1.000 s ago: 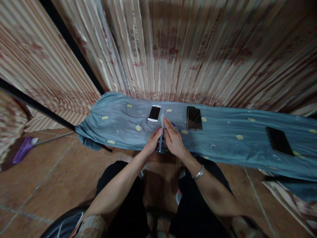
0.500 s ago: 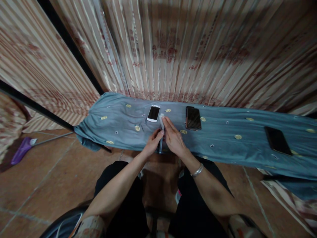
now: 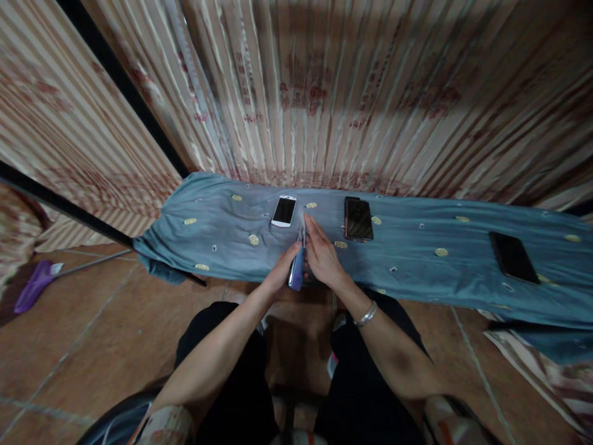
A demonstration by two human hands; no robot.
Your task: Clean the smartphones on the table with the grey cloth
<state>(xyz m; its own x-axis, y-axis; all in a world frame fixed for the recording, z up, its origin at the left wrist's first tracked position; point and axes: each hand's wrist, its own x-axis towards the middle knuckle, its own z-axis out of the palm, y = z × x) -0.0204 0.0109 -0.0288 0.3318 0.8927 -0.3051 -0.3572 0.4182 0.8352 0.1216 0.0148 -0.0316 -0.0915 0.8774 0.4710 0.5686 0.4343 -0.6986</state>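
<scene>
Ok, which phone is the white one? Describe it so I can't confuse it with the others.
Start at the blue-grey cloth spread along the foot of the striped curtain. The white phone lies face up at its far edge, just beyond and left of the left hand. It alone has a white frame; the dark phone right of the hands and the black phone far right are all dark.

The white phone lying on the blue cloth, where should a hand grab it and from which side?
Grip the white phone across its two long edges, coming down from above. It lies flat, screen up, on the blue cloth with bare cloth on both sides, so fingers can pinch the narrow width.
</scene>
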